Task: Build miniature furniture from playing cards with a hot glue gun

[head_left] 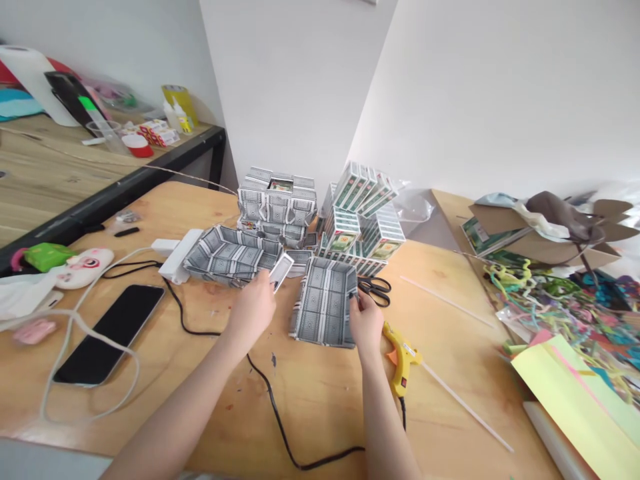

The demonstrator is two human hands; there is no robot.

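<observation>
My left hand (257, 307) is closed on a small white-edged patterned card piece (282, 272), held up beside the tray. My right hand (367, 321) grips the right wall of a shallow grey-patterned card tray (320, 303), its thumb over the rim. The tray lies open side up, and a panelled pattern covers its inside. Just left of it, a second patterned tray (230, 253) with slanted walls stands behind my left hand. Farther back is a boxy stack of patterned card pieces (277, 203). Near my right hand lie black scissors (377, 291) and a yellow glue gun (400, 360).
Stacked green-and-white small boxes (360, 220) stand at the back. A white power strip (180, 257), a phone (110, 333) and cables occupy the left. Glue sticks (467, 405), colourful craft scraps (565, 300) and yellow paper (575, 400) are on the right. A black cord (280, 420) crosses the front.
</observation>
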